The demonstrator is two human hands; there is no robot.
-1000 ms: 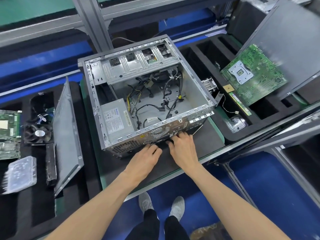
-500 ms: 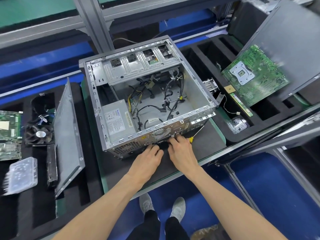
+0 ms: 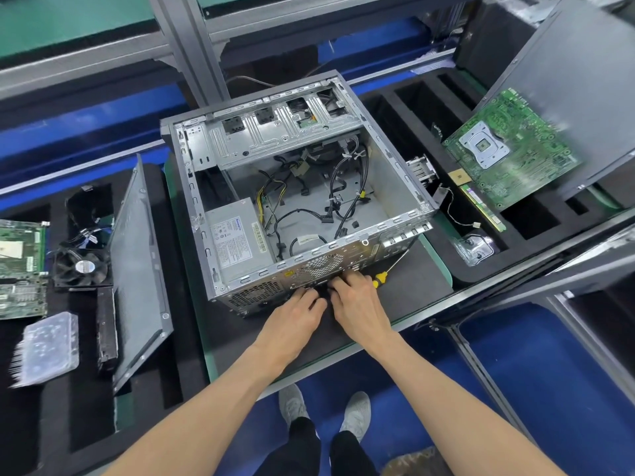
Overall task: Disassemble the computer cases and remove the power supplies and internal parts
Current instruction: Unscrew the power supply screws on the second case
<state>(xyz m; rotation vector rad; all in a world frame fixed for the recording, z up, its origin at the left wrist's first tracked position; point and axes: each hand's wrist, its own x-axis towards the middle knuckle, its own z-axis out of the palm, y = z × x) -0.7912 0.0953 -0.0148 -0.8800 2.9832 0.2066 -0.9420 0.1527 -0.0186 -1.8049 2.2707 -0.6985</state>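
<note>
Computer case (image 3: pixel 395 187), near the surface's front edge: rigid, heavy, sharp-edged steel. Left hand (image 3: pixel 292 317) and right hand (image 3: pixel 357 304) press its rear panel; finger grip indiscernible.

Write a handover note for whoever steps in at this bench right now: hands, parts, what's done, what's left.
Left hand: fingers curled against the near perforated rear panel of the open grey metal computer case; whether they hold anything is hidden.
Right hand: the same beside it, near the yellow-handled screwdriver lying on the black mat.
Done: the grey side panel is off, standing in the left foam tray; the green motherboard and the black cooling fan lie out in trays.
Left: the grey boxed power supply sits in the case's near left corner; the loose black cables remain inside.
</note>
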